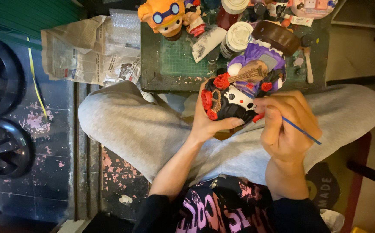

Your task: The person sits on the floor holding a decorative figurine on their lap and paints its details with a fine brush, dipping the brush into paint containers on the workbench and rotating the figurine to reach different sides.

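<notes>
The left hand [207,123] is wrapped around the underside of a painted plaster figurine in black, white and purple with red roses and a small brown guitar [243,86], fingers curled beneath its dark base and thumb along the front, so the piece is tipped toward the person and held steady over the grey-trousered lap [144,129]. The right hand [284,125] is closed in a pencil grip on a thin blue-handled paintbrush [301,131], its tip hidden against the figurine's lower edge just beside the left thumb; the handle trails away past the knuckles. Beyond both hands, on the dark green tabletop [170,60], stand white-lidded paint jars [237,39] and an orange cartoon figurine with goggles [166,17]; crumpled newspaper [88,51] lies farther off past the left hand
</notes>
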`<control>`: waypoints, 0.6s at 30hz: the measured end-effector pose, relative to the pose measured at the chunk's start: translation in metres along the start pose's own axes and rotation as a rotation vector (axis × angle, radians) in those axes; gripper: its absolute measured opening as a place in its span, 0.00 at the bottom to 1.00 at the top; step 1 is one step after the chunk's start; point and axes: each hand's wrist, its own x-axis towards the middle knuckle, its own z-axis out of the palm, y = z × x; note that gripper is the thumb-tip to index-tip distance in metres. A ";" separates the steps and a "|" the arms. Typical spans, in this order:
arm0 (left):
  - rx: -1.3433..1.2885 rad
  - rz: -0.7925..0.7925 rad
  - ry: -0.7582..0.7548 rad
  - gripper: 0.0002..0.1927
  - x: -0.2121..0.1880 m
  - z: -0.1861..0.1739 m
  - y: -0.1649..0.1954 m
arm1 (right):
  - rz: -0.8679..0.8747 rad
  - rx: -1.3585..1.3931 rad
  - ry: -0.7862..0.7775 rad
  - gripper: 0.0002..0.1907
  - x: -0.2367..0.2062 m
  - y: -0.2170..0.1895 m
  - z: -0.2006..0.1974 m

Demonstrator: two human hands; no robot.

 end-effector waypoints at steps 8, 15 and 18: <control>0.020 -0.010 0.007 0.56 0.000 0.000 0.000 | -0.032 0.022 -0.005 0.08 -0.002 0.002 0.001; -0.009 -0.014 0.012 0.53 0.000 0.001 0.001 | -0.015 -0.031 -0.010 0.08 -0.004 0.003 0.000; -0.012 -0.012 0.009 0.52 0.001 0.001 0.002 | -0.048 -0.015 -0.012 0.06 -0.002 0.004 0.001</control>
